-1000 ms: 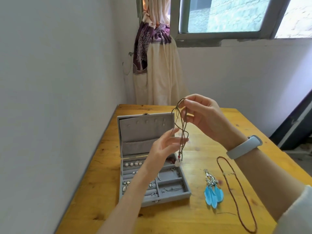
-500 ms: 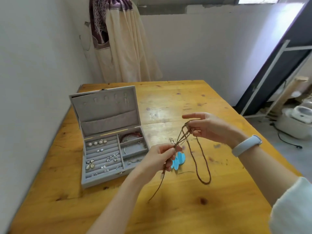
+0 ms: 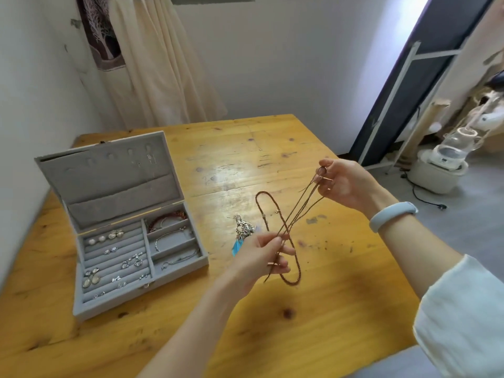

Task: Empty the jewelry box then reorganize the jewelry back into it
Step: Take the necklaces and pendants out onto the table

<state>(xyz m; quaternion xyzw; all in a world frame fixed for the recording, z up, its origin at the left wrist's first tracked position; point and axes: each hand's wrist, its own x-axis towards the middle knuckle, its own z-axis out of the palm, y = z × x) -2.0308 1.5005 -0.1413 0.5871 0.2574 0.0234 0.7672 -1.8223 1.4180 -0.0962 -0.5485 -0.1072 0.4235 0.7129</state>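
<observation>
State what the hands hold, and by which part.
Both hands, left and right, pinch a thin brown cord necklace at opposite ends.

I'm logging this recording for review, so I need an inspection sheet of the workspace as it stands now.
Surface: wooden table, stained and scuffed.
Job's things: grey jewelry box open, earrings and bracelets in its compartments; brown cord necklace stretched between both hands; braided necklace and feather earrings lying on the table.
Clutter: nothing seen.
Hands: left hand pinches the cord's lower end; right hand holds its upper end, wristband on that wrist.
Cables: black cord on the floor by a white appliance.
Surroundings: white walls, curtain in the corner, dark panel leaning at right.
</observation>
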